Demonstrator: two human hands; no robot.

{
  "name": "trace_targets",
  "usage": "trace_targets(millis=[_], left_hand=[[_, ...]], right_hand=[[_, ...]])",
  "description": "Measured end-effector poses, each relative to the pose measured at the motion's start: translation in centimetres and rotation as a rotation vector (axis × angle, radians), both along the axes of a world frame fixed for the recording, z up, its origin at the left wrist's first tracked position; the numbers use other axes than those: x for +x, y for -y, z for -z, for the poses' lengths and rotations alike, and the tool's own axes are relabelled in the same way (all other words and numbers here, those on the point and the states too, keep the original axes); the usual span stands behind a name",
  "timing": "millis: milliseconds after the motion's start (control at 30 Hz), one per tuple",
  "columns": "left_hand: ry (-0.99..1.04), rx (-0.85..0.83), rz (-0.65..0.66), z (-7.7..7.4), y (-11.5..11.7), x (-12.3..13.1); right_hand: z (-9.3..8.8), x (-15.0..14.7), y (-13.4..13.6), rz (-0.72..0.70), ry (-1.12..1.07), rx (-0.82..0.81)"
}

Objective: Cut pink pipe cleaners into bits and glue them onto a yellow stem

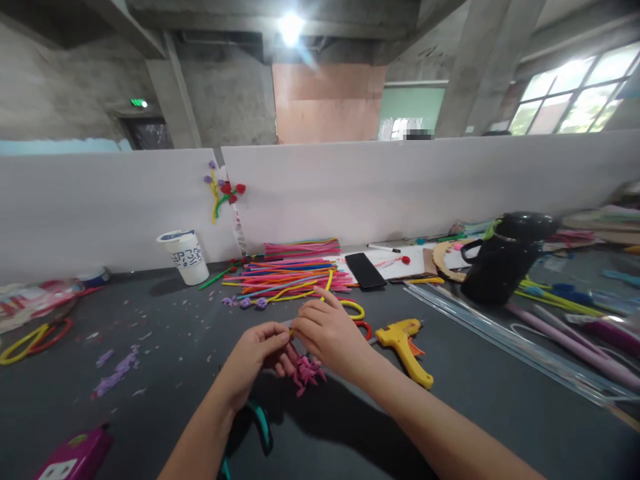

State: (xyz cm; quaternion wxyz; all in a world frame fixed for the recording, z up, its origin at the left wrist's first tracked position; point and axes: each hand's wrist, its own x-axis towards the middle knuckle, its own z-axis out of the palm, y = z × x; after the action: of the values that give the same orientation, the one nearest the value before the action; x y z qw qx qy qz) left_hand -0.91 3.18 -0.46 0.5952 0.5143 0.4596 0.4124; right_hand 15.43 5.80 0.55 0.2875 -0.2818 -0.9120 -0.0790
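Observation:
My left hand (265, 350) and my right hand (325, 330) meet over the dark table, fingertips pinched close together. A thin yellow pipe cleaner (329, 281) runs between them, its upper end standing out past my right fingers. Part of it is hidden by the fingers. Just below lies a small heap of pink pipe cleaner pieces (309, 373). Teal-handled pliers or cutters (260, 423) rest under my left wrist. Behind my right hand are scissors with yellow and red handles (354, 309), partly covered. A yellow glue gun (407, 347) lies right of my right forearm.
Bundled colourful pipe cleaners (295, 273) lie ahead, beside a black phone (366, 271). A white paper cup (186, 259) stands left; a black jug (505, 260) and clear sticks (490, 333) are right. Purple scraps (117, 373) and a magenta case (75, 457) are left. A white partition (375, 193) closes the back.

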Motion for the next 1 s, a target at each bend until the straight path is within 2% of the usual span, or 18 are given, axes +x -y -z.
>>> trace_targets(millis=[167, 300, 533, 733, 867, 1000], left_hand=[[0.236, -0.161, 0.098, 0.3, 0.4, 0.3], [0.302, -0.136, 0.043, 0.3, 0.6, 0.8], [0.351, -0.121, 0.032, 0.3, 1.1, 1.9], [0.428, -0.113, -0.058, -0.3, 0.8, 1.8], [0.431, -0.11, -0.116, -0.7, 0.5, 1.4], [0.419, -0.071, -0.184, -0.1, 1.0, 1.5]], right_hand=[[-0.6, 0.8, -0.1, -0.051, -0.122, 0.002], [-1.0, 1.2, 0.5, -0.1, -0.202, -0.021], [-0.8, 1.5, 1.6, -0.07, -0.245, -0.166], [-1.2, 1.0, 1.5, -0.054, -0.319, -0.26], [-1.2, 0.1, 1.4, 0.062, -0.404, -0.432], [-0.4, -0.3, 1.5, 0.113, -0.492, -0.666]])
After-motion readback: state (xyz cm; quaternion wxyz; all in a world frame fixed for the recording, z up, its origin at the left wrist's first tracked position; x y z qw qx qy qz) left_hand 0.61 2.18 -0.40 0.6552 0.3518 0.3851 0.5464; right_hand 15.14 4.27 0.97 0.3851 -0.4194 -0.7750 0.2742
